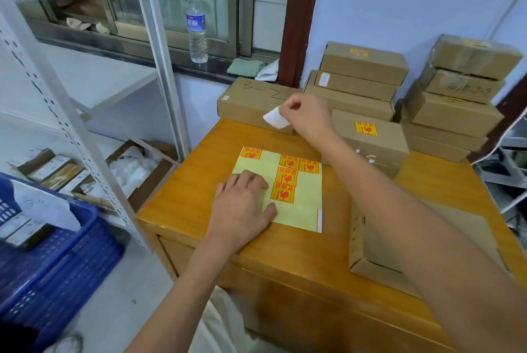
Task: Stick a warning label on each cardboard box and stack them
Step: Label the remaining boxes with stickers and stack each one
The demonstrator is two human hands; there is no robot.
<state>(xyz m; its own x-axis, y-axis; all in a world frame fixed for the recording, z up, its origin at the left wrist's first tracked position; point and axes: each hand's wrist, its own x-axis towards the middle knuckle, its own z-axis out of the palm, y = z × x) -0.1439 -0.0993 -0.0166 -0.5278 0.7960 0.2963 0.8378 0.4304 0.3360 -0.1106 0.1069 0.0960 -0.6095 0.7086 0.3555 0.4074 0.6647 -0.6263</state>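
A yellow backing sheet (302, 210) with several red-and-yellow warning labels (286, 177) lies on the wooden table (285, 255). My left hand (242, 204) presses flat on the sheet's left part. My right hand (308, 116) is raised over the table's far edge and pinches a peeled label (275, 117), its white back showing. Just behind it lies an unlabelled cardboard box (251, 101) marked "3-2". A labelled box (370, 136) sits to the right. Another cardboard box (370, 244) lies near the front right, partly hidden by my right forearm.
Stacks of cardboard boxes stand against the blue wall at back centre (362, 73) and back right (459, 96). A water bottle (196, 27) stands on the window sill. A white metal shelf (85, 136) and a blue crate (57, 261) are at left.
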